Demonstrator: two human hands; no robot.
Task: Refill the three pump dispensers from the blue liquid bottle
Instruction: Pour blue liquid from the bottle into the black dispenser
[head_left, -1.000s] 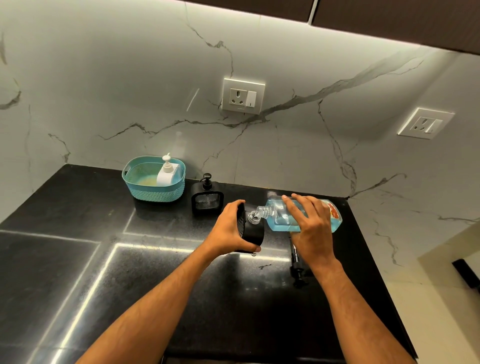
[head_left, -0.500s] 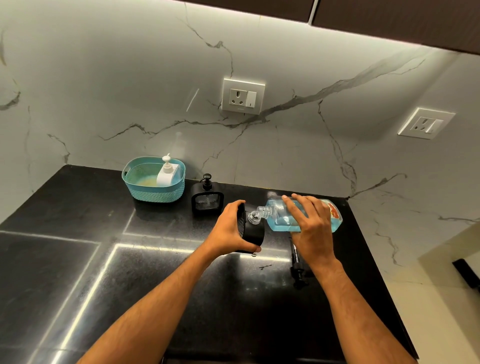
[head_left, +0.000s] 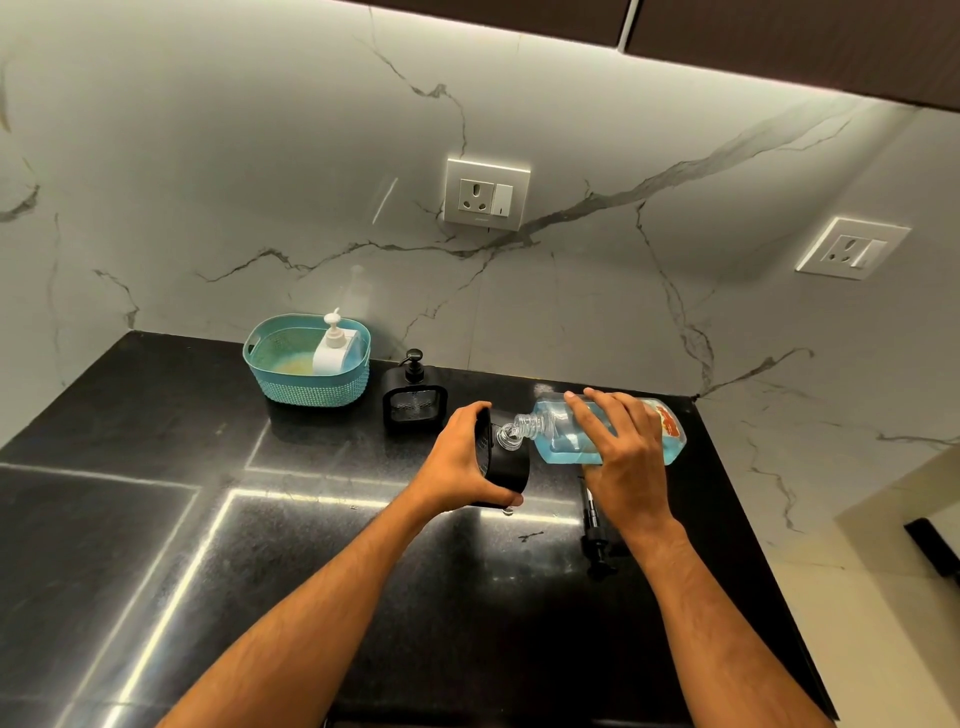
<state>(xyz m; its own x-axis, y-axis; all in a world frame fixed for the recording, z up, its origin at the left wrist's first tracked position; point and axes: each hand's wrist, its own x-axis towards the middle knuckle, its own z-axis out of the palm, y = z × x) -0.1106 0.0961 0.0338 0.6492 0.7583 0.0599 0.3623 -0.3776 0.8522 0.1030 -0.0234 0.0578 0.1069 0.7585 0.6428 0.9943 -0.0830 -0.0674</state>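
My right hand (head_left: 621, 457) grips the clear bottle of blue liquid (head_left: 576, 434), which lies tipped on its side with its open neck pointing left. The neck meets the mouth of a black dispenser body (head_left: 506, 462), and my left hand (head_left: 457, 462) grips that body, tilted, above the counter. Its removed black pump head (head_left: 595, 535) lies on the counter under my right wrist. A second black pump dispenser (head_left: 414, 397) stands upright behind. A white pump dispenser (head_left: 335, 348) sits in a teal basket (head_left: 311, 387).
The black stone counter (head_left: 208, 519) ends at a right edge near the bottle and a front edge below my forearms. A marble wall with two sockets (head_left: 487, 193) rises behind. The teal basket stands at the back left.
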